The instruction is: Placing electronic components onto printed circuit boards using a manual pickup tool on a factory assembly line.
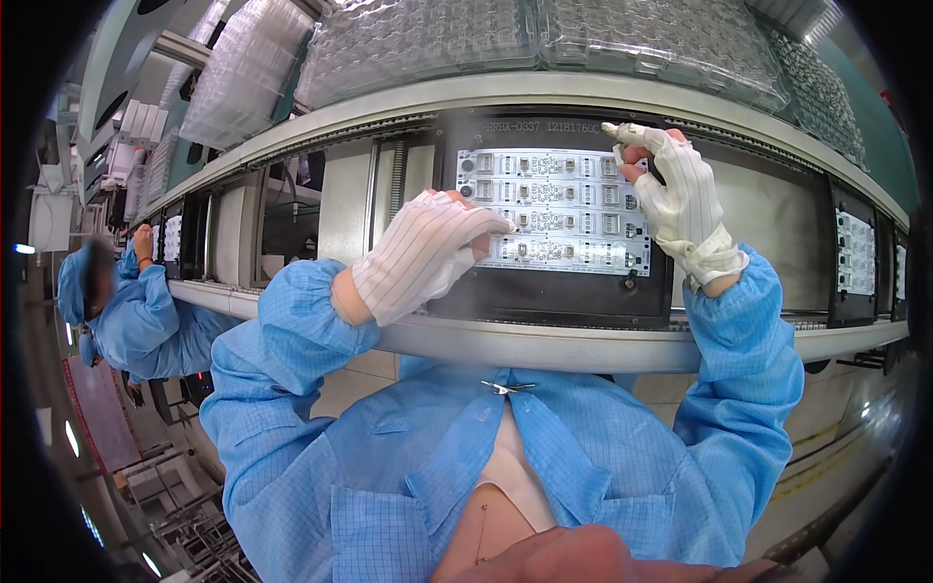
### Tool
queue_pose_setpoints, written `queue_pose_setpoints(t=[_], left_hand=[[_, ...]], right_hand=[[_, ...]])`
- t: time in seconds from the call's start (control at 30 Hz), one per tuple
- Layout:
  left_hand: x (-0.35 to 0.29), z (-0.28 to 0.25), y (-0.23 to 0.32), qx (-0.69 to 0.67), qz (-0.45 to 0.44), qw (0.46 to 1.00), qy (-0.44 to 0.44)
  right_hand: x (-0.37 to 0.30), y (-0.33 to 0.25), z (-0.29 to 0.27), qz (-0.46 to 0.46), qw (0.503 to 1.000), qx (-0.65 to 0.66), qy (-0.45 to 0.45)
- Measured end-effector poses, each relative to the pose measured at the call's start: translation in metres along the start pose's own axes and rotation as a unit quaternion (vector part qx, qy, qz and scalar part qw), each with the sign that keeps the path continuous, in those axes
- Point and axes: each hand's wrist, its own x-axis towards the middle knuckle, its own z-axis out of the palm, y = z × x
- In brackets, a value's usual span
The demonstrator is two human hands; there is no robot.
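In front of me a white circuit board panel with rows of small electronic parts lies in a black carrier plate on a conveyor. My left hand, in a white striped glove with some bare fingertips, reaches over the panel's left side. Its fingers are curled and close together, the index tip near the middle rows. Over the upper right corner is my right hand, gloved alike, with its fingers bent inward and the thumb near them. Whatever either hand pinches, if anything, is too small or hidden to name.
Conveyor rails run across in front of me. Stacks of clear plastic trays stand behind the far rail. Another carrier with a white board sits to the right. At the left, a co-worker in blue works along the same line.
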Motion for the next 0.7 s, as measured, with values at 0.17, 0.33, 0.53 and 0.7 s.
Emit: queue_pose_setpoints(t=[0.17,0.33,0.53,0.7], left_hand=[[0.071,0.006,-0.020,0.067,0.053,0.996,-0.019],[0.044,0.045,0.026,0.205,0.077,0.975,-0.039],[0.061,0.059,0.025,0.222,0.088,0.971,0.029],[0.067,0.054,0.018,0.116,0.107,0.986,0.046]], right_hand=[[0.026,0.048,-0.009,0.000,1.000,-0.008,0.003],[-0.030,0.045,-0.011,0.001,1.000,0.016,0.007],[-0.035,0.032,-0.035,0.046,0.998,0.024,0.022],[-0.061,0.022,-0.051,0.078,0.995,0.001,-0.066]])
